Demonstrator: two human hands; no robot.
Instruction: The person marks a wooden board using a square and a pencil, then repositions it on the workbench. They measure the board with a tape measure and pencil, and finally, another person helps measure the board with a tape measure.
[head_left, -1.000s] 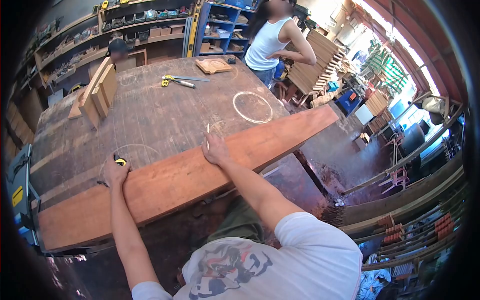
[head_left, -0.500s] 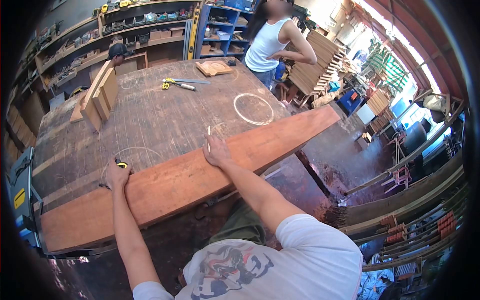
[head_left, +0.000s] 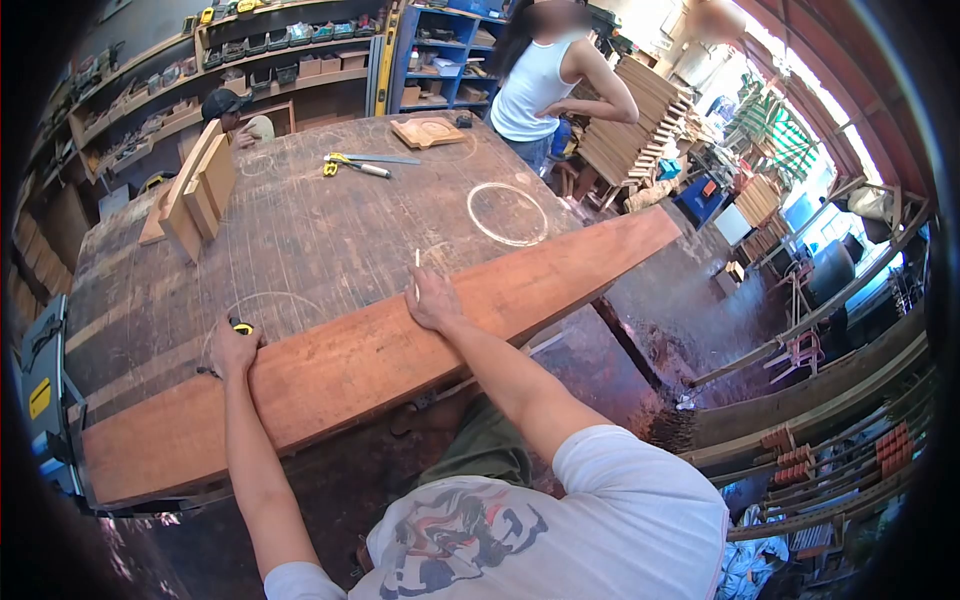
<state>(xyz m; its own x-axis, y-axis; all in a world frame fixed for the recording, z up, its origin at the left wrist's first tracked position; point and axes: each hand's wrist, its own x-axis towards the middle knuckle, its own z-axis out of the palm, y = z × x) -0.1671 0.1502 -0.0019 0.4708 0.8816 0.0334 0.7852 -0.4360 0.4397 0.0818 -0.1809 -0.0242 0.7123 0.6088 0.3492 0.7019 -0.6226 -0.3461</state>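
A long reddish-brown wooden board (head_left: 350, 370) lies along the near edge of the worktable, its right end jutting past the table. My left hand (head_left: 236, 350) is closed round a black and yellow tape measure (head_left: 241, 327) at the board's far edge; the fingers partly hide it. Further right, my right hand (head_left: 434, 302) rests on the board, fingers curled around a thin pale pencil (head_left: 417, 258) that points up and away from me. A chalk-like ring (head_left: 508, 215) is drawn on the table beyond the board.
On the wooden worktable (head_left: 330, 220) lie a yellow-handled saw (head_left: 370, 165), a carved wooden piece (head_left: 430, 132) and upright joined planks (head_left: 200, 195). A grey machine (head_left: 42, 370) adjoins the left edge. One person (head_left: 540, 85) stands behind; another (head_left: 228, 108) is low at back left.
Both my hands and the board stay where they were. The person at back left now has a hand raised near the head. The standing person has shifted slightly to the right.
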